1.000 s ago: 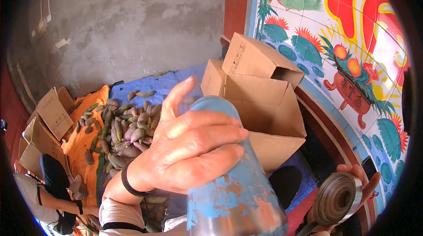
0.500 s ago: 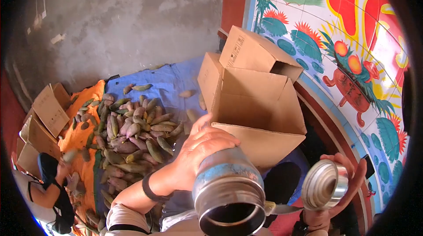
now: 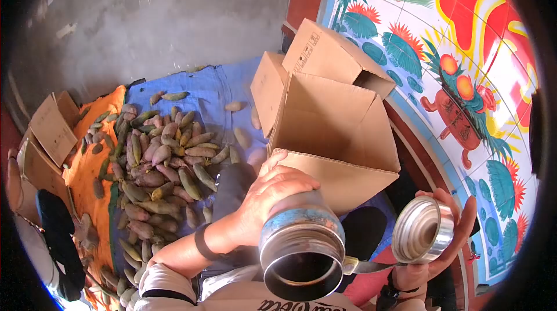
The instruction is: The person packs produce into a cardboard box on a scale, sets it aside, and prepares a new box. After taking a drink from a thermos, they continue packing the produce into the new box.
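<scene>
My left hand [image 3: 277, 195] is closed around the upper side of a worn blue and metal flask [image 3: 303, 231]. The flask leans toward me, its mouth facing the camera with a dark inside; whether it holds liquid cannot be seen. A strap hangs from a fitting at its right side. In my right hand [image 3: 451, 244] is a round silver metal lid [image 3: 422, 230], gripped by the edge with its hollow underside showing. Lid and flask are apart. Beyond the flask stands an open cardboard box [image 3: 336, 131], its visible inside bare.
A heap of elongated green and purplish tubers [image 3: 165, 166] lies on a blue sheet [image 3: 197, 87] and an orange sheet [image 3: 87, 172]. More cartons [image 3: 53, 131] stand at left, where another person [image 3: 35, 253] is. A painted tile wall [image 3: 406, 26] rises at right.
The view has shifted slightly. Both my hands keep their hold on the flask and lid. At left, the other person's hand has moved from the tubers to beside the cartons.
</scene>
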Available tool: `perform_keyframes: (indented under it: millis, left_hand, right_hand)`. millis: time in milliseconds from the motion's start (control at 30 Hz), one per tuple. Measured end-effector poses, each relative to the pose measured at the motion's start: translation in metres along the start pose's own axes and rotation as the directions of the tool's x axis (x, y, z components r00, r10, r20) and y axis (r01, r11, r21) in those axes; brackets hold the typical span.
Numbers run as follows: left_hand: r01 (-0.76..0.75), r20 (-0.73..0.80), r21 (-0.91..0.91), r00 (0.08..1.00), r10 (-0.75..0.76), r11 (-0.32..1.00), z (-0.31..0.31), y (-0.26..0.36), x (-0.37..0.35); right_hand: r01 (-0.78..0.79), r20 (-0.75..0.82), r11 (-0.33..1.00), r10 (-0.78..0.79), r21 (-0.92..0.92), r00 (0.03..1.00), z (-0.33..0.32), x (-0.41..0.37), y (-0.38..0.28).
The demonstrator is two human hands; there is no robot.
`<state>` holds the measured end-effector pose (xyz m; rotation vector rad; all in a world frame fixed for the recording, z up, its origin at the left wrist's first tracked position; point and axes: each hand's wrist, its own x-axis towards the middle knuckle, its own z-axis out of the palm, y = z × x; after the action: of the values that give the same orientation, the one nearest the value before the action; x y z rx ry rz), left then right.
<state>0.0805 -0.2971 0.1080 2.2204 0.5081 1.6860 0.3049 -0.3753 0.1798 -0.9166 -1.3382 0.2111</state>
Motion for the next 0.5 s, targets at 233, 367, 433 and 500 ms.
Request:
perform_keyframes:
  millis: [233, 367, 433, 500]
  left_hand:
    - [-0.012, -0.008, 0.027, 1.000, 0.012, 1.000, -0.008, -0.002, -0.004]
    - [-0.025, -0.023, 0.047, 0.999, 0.026, 0.999, -0.011, 0.005, -0.002]
    - [-0.022, 0.016, 0.058, 1.000, 0.021, 0.998, -0.014, 0.006, -0.001]
    - [-0.021, 0.024, 0.071, 1.000, 0.020, 0.997, -0.016, 0.010, 0.001]
  right_hand:
    - [-0.006, 0.006, 1.000, 0.006, 0.002, 1.000, 0.006, -0.001, -0.002]
    - [-0.012, -0.011, 1.000, 0.012, -0.015, 1.000, 0.011, -0.001, -0.004]
    - [-0.008, -0.011, 1.000, 0.008, -0.026, 1.000, 0.010, 0.000, -0.004]
    - [-0.006, -0.012, 0.999, 0.005, -0.040, 1.000, 0.010, 0.000, -0.005]
